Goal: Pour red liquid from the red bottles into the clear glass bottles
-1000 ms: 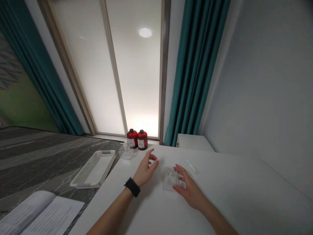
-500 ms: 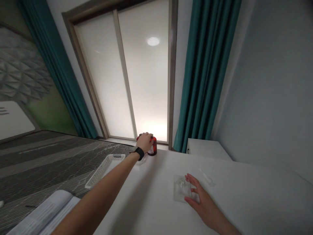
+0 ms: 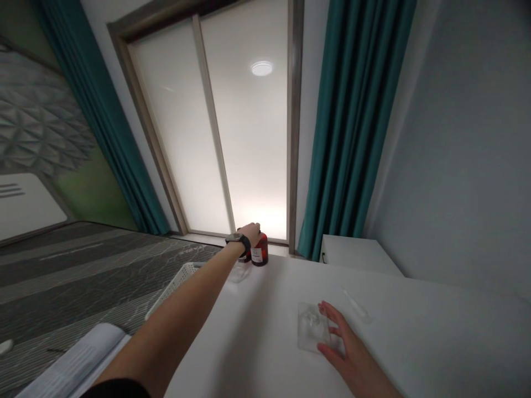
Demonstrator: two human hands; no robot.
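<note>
Two brown glass bottles stand at the far edge of the white table [image 3: 286, 342]. The right-hand bottle [image 3: 259, 255] has a white label; the other is mostly behind my hand. My left hand [image 3: 250, 234], wearing a black watch, is curled over the bottle tops, with its fingertips partly hidden. Nearer me, my right hand [image 3: 342, 340] has thumb and fingers around the right side of a clear square container [image 3: 312, 330]. A rounded clear shape shows in that container. Just right of it lies a thin clear strip-like piece [image 3: 357, 305].
Another clear object [image 3: 239, 272] stands near the bottles below my left wrist. A white perforated basket [image 3: 174, 283] sits left of my forearm, partly covered. An open book [image 3: 85, 354] lies lower left. Beyond the table are a white cabinet [image 3: 357, 254] and a teal curtain [image 3: 348, 138].
My left hand has shifted slightly right and turned over the bottle tops, showing more of the labelled bottle. My right hand keeps its place around the clear container. The view has shifted slightly.
</note>
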